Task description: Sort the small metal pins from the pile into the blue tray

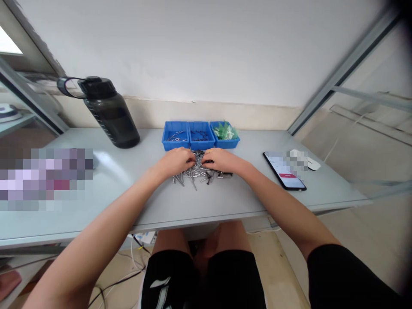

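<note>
A loose pile of small silver metal pins and darker screws (194,171) lies on the grey table, in front of three blue bins. My left hand (177,162) rests at the pile's left side, fingers curled inward among the pieces. From the right side, my right hand (223,160), with a ring on one finger, curls its fingers into the same pile. What either hand's fingertips hold is too small to make out. The left bin (175,126) has some silver pins, the middle bin (201,125) has dark screws, and the right bin (229,144) has green-and-white packets (225,131).
A large dark water bottle (111,113) stands at the back left. To the right lie a phone (283,171) with its screen lit and a white rounded object (312,164). A blurred-out item (45,176) is at the far left. Behind the table (199,204) rises a wall.
</note>
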`<state>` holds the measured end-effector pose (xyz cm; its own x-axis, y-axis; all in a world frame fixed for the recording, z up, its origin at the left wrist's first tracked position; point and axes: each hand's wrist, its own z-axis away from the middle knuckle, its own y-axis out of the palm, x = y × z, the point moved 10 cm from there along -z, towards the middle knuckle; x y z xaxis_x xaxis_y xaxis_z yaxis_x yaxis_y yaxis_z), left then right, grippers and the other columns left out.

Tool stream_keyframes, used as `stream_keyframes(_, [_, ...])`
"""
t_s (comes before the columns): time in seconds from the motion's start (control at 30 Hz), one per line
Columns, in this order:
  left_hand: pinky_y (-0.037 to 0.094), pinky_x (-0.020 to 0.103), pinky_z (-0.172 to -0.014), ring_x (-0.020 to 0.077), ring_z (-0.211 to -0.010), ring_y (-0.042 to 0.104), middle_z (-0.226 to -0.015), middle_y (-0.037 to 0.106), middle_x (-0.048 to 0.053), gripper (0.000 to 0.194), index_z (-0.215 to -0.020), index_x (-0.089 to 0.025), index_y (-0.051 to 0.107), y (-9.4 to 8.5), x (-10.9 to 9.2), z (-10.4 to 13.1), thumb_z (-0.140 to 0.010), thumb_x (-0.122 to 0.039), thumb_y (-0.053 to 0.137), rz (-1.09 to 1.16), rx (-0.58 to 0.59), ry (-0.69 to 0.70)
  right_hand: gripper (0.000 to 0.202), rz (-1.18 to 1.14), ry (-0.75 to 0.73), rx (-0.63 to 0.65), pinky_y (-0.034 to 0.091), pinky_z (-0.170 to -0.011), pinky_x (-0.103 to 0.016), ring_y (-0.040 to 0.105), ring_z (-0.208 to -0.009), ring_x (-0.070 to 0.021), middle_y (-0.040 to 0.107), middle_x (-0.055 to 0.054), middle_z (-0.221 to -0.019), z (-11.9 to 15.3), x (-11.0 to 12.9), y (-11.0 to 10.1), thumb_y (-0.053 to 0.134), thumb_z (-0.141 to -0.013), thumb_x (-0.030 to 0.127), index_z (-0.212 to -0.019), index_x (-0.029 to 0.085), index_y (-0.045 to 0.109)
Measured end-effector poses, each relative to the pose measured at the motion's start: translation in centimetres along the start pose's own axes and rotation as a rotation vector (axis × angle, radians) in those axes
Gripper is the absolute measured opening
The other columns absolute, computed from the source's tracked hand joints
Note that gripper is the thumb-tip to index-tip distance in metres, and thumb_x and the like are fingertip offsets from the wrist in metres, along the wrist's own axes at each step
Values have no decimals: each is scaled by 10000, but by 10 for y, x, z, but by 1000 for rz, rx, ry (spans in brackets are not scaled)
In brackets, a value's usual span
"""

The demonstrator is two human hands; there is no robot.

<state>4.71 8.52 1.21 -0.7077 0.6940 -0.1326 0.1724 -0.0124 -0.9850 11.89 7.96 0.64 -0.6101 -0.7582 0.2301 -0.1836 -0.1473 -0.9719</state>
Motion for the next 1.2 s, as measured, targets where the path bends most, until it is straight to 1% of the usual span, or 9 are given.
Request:
stream_keyframes(0.2, [464,298,-774,221,-921,629,-967,700,65,248,-963,-193,723,0,-3,-1,-892,-224,487,-6,30,-6,176,-21,1,12,420,-796,-291,615,-917,-195,688,-76,-964,0,-1,1,551,-901,180,-935,171,724])
stream_keyframes(0.4, [463,298,-750,222,-918,631,-954,702,55,246,-946,-204,725,1,-4,0,-890,-223,486,15,30,2,180,7,27,4,410,-767,-295,602,-885,-196,677,-77,-917,-1,0,0,534,-902,169,-894,161,713])
stream_keyframes(0.53, [464,298,-743,227,-921,637,-946,706,48,246,-939,-215,728,3,-3,0,-885,-225,488,17,26,5,169,1,12,4,403,-809,-308,592,-917,-200,676,-80,-960,-2,0,3,543,-897,161,-904,167,711])
stream_keyframes(0.63, [465,303,-761,227,-921,636,-949,705,52,246,-927,-210,730,2,-6,0,-886,-226,488,21,19,13,160,-13,-1,-1,401,-813,-314,584,-923,-204,669,-84,-975,-2,-1,4,545,-894,161,-900,170,705])
stream_keyframes(0.77, [466,310,-769,224,-921,630,-956,695,60,247,-948,-200,727,-3,-7,1,-894,-227,488,39,11,4,135,0,31,-14,396,-797,-300,570,-908,-198,653,-80,-951,-2,-2,2,540,-877,143,-870,162,674])
stream_keyframes(0.93, [470,316,-767,233,-937,622,-962,682,68,250,-990,-196,718,-5,-6,1,-905,-249,489,41,-13,-5,122,16,73,-85,377,-767,-279,566,-897,-191,652,-76,-943,1,0,-11,515,-886,188,-896,165,634])
stream_keyframes(1.07, [470,320,-768,237,-947,621,-991,679,74,274,-1035,-192,707,-11,-10,2,-934,-289,472,42,-50,-9,102,-24,148,-105,339,-663,-258,565,-751,-160,669,-35,-844,5,-5,-18,514,-878,226,-895,188,607])
stream_keyframes(1.13, [468,321,-760,234,-930,621,-975,679,76,287,-1035,-187,703,-13,-11,2,-951,-303,454,37,-56,-10,94,-35,129,-134,329,-650,-255,562,-732,-153,663,-20,-815,6,-2,-21,512,-877,235,-892,194,596])
stream_keyframes(1.2, [467,323,-773,230,-941,625,-985,682,74,288,-1051,-181,694,-14,-12,2,-958,-292,445,50,-65,-9,89,-29,89,-187,334,-670,-257,563,-768,-157,652,-22,-824,6,2,-26,509,-880,240,-876,195,586])
